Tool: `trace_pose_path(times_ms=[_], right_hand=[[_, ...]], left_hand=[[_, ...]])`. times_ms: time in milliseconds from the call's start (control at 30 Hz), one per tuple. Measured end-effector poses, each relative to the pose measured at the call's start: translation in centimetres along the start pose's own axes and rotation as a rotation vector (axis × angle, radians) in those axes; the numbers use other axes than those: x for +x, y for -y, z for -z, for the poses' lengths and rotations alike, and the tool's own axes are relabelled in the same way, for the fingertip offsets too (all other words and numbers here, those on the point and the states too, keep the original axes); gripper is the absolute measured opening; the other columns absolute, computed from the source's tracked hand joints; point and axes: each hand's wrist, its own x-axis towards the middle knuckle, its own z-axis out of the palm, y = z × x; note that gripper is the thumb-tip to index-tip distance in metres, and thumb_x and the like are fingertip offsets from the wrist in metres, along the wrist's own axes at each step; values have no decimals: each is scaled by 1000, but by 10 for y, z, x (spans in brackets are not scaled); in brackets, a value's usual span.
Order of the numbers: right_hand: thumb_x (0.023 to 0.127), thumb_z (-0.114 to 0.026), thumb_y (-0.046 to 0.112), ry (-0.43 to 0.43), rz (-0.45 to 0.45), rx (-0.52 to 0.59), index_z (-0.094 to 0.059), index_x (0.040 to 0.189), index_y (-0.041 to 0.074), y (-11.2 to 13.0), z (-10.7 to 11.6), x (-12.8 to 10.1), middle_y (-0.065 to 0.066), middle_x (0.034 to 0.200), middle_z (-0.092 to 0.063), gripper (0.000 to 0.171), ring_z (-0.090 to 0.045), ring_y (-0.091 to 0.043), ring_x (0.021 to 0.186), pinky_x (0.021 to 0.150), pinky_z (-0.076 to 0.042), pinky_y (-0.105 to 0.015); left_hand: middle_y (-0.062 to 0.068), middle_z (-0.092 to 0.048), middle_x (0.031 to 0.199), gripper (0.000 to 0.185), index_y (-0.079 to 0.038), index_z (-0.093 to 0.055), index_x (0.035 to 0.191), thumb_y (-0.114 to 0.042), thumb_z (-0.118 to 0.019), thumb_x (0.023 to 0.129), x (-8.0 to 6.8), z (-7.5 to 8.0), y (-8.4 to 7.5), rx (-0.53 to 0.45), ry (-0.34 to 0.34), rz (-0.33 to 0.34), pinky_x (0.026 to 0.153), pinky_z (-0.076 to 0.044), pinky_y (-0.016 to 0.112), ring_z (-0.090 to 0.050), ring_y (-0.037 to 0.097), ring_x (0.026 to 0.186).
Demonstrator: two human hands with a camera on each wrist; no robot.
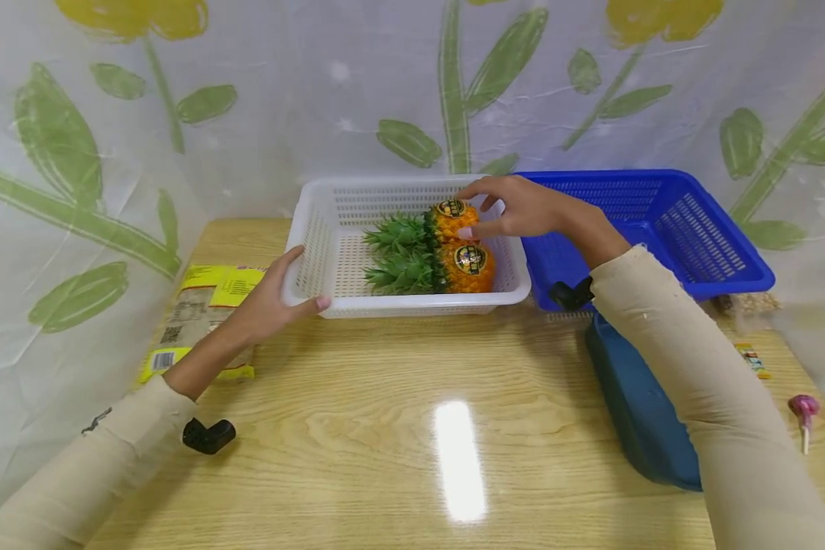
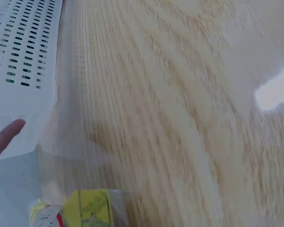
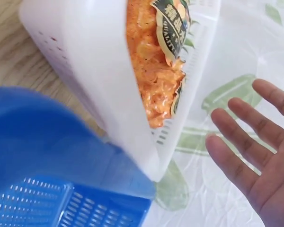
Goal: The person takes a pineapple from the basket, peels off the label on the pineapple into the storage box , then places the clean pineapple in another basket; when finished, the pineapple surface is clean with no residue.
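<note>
Two small pineapples with orange skin and green crowns lie on their sides in a white slotted plastic basket [image 1: 412, 303]: a front pineapple [image 1: 480, 281] and a back pineapple [image 1: 447, 221]. Both carry dark round labels. My right hand [image 1: 519, 210] hovers over the basket's right end beside the back pineapple, thumb and fingers spread; the right wrist view shows the fingers extended and holding nothing. At the basket's left end, my left hand [image 1: 268, 298] touches the front left corner, its thumb on the front rim. Only one digit of it appears in the left wrist view.
A blue slotted basket [image 1: 701, 286] adjoins the white one on the right. Before it lies a dark teal fabric item [image 1: 632, 397], partly behind the right sleeve. A yellow-and-clear packet [image 1: 199, 313] lies left; a lollipop [image 1: 804, 409] and small wrapper [image 1: 752, 359] lie right. A floral curtain hangs behind.
</note>
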Motion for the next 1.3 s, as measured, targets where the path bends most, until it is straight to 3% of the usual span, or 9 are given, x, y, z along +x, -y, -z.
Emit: trace_pose_path(times_ms=[167, 400, 567, 867, 1100, 1167, 1300], right_hand=[[92, -62, 60, 32, -5, -2, -40, 154, 20, 4, 3, 12, -8, 157, -41, 78, -49, -30, 135, 104, -44, -56], [93, -63, 56, 37, -24, 82, -40, 154, 19, 1, 5, 28, -5, 159, -39, 75, -48, -31, 137, 105, -45, -53], [95, -62, 52, 59, -58, 110, -38, 155, 16, -4, 8, 42, -12, 160, -36, 74, -45, -37, 140, 109, -42, -54], [95, -60, 55, 93, -133, 31, -37, 156, 14, -15, 9, 62, -16, 160, -35, 76, -32, -36, 148, 114, -34, -57], [95, -60, 56, 117, -194, 36, -34, 157, 13, -16, 3, 72, -16, 162, -31, 79, -44, -37, 139, 105, -45, -53], [95, -59, 56, 124, -211, 20, -34, 157, 14, -14, 2, 74, -15, 163, -29, 80, -40, -37, 142, 108, -43, -53], [95, -58, 58, 148, -230, -39, -33, 158, 15, -11, 1, 81, -13, 166, -23, 81, -20, -38, 152, 117, -29, -58]], left_hand=[[22, -18, 163, 107, -23, 0, 163, -37, -76, 89, -1, 0, 2, -107, -7, -9, 109, -35, 63, -38, 43, 139], [22, -25, 160, 106, -27, 1, 162, -35, -76, 89, -1, -1, 2, -162, 4, 4, 107, -38, 60, -41, 42, 138], [24, -28, 158, 106, -27, 2, 162, -34, -76, 90, -2, -1, 3, -165, 6, 11, 107, -38, 60, -42, 42, 138], [24, -28, 158, 106, -27, 1, 162, -35, -76, 90, -2, -1, 4, -173, 9, 17, 107, -38, 60, -41, 42, 139], [21, -27, 159, 105, -27, -1, 162, -37, -75, 90, -1, -2, 4, -174, 8, 15, 108, -38, 61, -40, 41, 139], [22, -26, 159, 105, -27, -1, 162, -35, -76, 90, 0, -2, 3, -186, 9, 7, 108, -38, 60, -40, 41, 139], [22, -27, 159, 105, -25, -1, 162, -32, -76, 89, 1, -3, 3, -202, 10, -4, 106, -40, 58, -40, 40, 139]])
